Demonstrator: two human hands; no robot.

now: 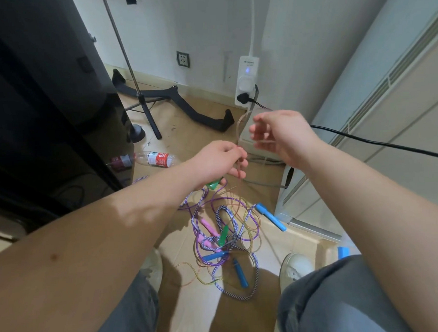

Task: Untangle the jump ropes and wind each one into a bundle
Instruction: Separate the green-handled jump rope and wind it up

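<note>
left hand [220, 163] gripped clear rope [239, 126], green handle [212, 185] under palm | right hand [284, 135] beside, blurred, grip unclear | rope tangle [225, 230] below

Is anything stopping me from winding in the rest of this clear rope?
Yes. Below your left hand the clear rope drops into the pile on the floor, where a purple rope and a striped rope tangle with it.

Bare forearms [115, 233], grey-blue jeans [331, 299], 2 white sneakers [293, 265]

Purple-white striped rope [255, 266], pinkish clear rope [239, 126], blue handle [270, 216], pink handle [207, 225], green handle [212, 185].
</note>
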